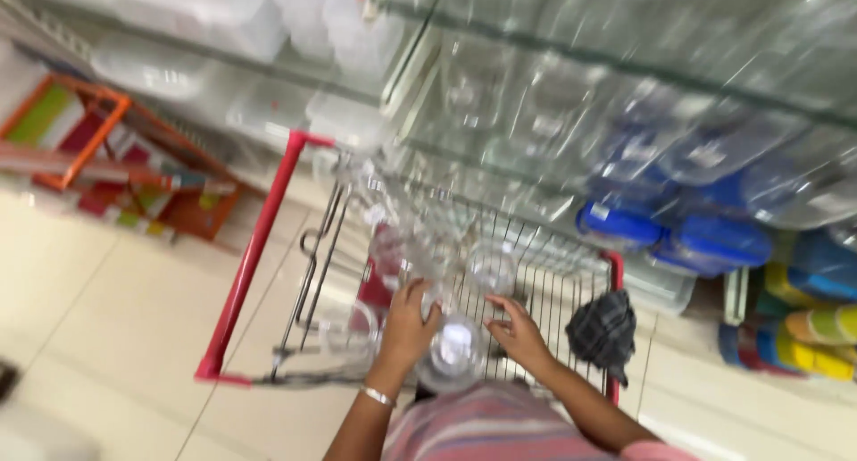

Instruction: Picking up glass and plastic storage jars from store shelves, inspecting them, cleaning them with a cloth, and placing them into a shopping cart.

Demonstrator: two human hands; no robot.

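Fingers of the left hand (406, 323) curl against a clear glass jar (453, 352) at lower centre, while the right hand (518, 332) hovers spread beside it, gripping nothing. Packed glassware (464, 256) fills the wire trolley (536, 282); a loose one-handed hold could knock jar against glass and chip it

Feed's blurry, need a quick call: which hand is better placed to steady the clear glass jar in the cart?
Probably the left hand: it already rests against the clear glass jar in the wire cart. The right hand sits beside it, fingers spread, seemingly apart.
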